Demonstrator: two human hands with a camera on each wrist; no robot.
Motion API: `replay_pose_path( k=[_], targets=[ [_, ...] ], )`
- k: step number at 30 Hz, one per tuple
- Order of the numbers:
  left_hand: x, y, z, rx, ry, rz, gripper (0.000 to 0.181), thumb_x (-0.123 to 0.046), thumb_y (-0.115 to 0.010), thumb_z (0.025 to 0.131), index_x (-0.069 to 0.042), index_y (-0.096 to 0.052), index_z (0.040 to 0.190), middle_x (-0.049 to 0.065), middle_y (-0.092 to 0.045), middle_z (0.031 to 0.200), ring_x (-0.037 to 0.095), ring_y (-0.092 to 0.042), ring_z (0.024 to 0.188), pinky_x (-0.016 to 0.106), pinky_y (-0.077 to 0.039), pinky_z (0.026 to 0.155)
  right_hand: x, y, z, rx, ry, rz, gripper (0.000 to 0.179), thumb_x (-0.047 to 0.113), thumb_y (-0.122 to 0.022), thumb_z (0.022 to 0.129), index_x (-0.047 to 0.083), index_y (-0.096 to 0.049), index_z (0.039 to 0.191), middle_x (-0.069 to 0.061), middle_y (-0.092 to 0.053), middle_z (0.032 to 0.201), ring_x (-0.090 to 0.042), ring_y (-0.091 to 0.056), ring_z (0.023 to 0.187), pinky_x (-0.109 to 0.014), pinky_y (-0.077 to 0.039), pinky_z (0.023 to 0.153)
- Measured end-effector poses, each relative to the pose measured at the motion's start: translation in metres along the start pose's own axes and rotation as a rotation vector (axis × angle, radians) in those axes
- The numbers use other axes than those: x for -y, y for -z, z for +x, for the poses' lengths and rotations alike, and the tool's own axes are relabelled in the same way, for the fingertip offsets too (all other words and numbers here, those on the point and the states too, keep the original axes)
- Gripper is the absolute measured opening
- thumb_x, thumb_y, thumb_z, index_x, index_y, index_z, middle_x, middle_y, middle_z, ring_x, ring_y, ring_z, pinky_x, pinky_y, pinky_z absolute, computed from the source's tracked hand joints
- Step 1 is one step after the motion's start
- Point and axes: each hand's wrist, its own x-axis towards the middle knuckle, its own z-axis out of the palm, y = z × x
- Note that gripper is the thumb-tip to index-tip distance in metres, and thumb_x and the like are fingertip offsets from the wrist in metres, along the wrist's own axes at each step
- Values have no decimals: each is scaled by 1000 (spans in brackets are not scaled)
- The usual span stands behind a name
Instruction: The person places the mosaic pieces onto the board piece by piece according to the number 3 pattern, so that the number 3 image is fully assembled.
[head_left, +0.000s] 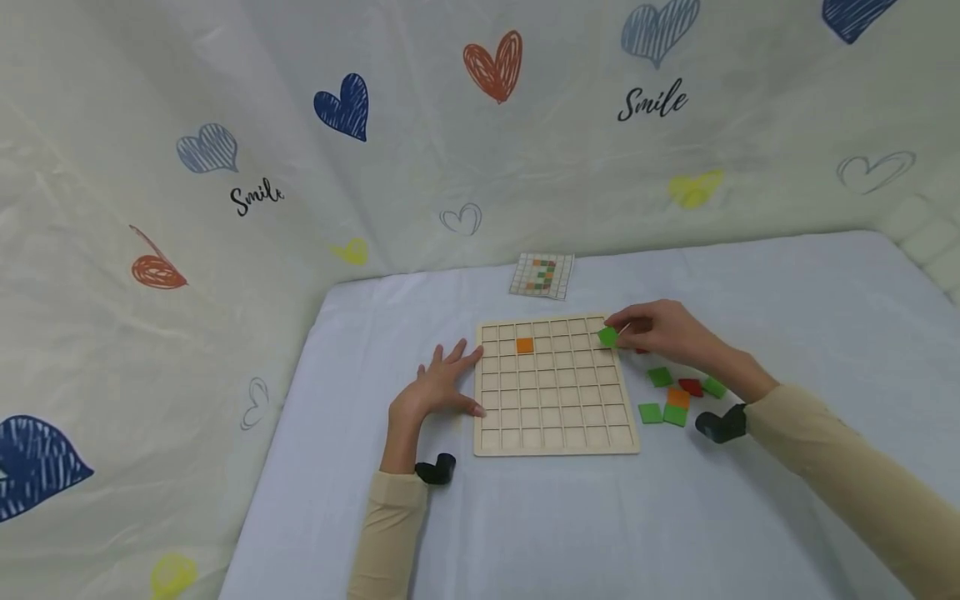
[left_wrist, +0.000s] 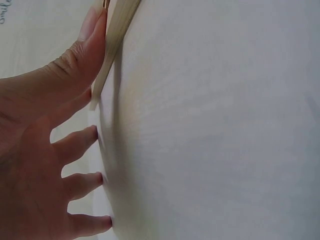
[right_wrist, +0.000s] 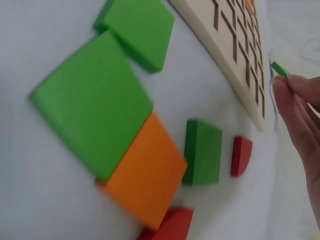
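Note:
A wooden grid board (head_left: 558, 408) lies on the white table, with one orange square tile (head_left: 525, 345) in a cell of its upper rows. Between thumb and fingers, my right hand (head_left: 670, 333) pinches a green square tile (head_left: 608, 337) above the board's upper right corner. The same green tile (right_wrist: 280, 69) shows in the right wrist view at the fingertips. My left hand (head_left: 437, 390) rests with spread fingers at the board's left edge, its thumb (left_wrist: 89, 42) touching the wooden rim in the left wrist view.
Right of the board lie several loose tiles: green squares (head_left: 651, 413), an orange square (head_left: 678, 397) and red pieces (head_left: 691, 387), some overlapping. Behind the board is a pattern card (head_left: 542, 276) showing coloured squares on a grid. A heart-printed cloth (head_left: 405, 167) hangs behind the table.

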Motion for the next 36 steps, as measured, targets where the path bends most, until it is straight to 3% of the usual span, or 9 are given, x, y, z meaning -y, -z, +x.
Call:
replay_pose_path(
  k=[10,15,19,28,36],
  targets=[
    [-2,2,2,4,5,-6,107,-32,-92,77,-28,-30,164,3,-9,174,40,7,160,69,-3,124,16,-11,18,2,-22,-6,35,16,-75,93,5,-73,126,-10,-78,102,-20,-63,83,-31,-49,54],
    [-2,3,3,6,6,-6,108,-32,-92,76,-28,-29,164,3,-8,174,40,7,160,69,-3,124,18,-18,30,-9,9,-5,35,17,-77,91,3,-74,123,-11,-78,105,-22,-72,92,-30,-54,71],
    [-1,3,3,2,9,-7,108,-31,-92,76,-27,-30,164,4,-9,174,41,6,160,70,-4,123,18,-26,39,2,28,10,38,19,-80,90,3,-74,123,-11,-79,106,-22,-74,97,-37,-56,85],
    [0,2,3,0,13,-10,108,-31,-92,76,-28,-30,164,4,-9,174,40,6,160,70,-3,124,26,-40,50,36,13,37,39,20,-82,88,1,-74,121,-11,-78,108,-20,-73,92,-43,-57,88],
    [0,2,2,-4,11,-18,108,-31,-93,75,-29,-30,164,3,-9,174,39,7,160,70,-3,124,31,-50,58,68,60,52,35,16,-80,89,0,-75,119,-11,-79,103,-21,-73,91,-43,-57,88]
  ],
)
